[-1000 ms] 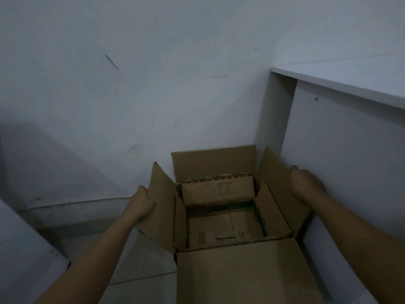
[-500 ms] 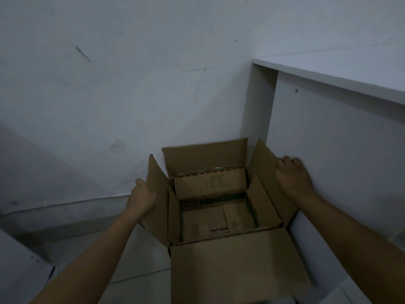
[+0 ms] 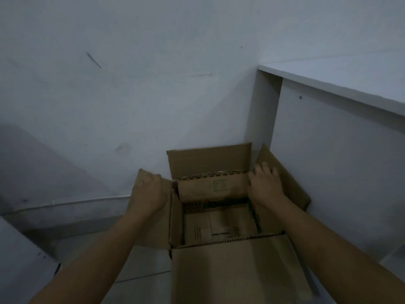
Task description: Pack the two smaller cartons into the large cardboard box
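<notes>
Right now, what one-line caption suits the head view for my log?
Both hands, left hand and right hand, on the side flaps of an open cardboard box beside a white cabinet.

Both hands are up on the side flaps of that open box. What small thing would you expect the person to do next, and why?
Probably fold the two side flaps inward. The left hand grips the left flap and the right hand rests on the right flap. The large cardboard box is open, with printed cardboard nested inside, which may be a packed carton, though the dim light leaves that unsure.
</notes>
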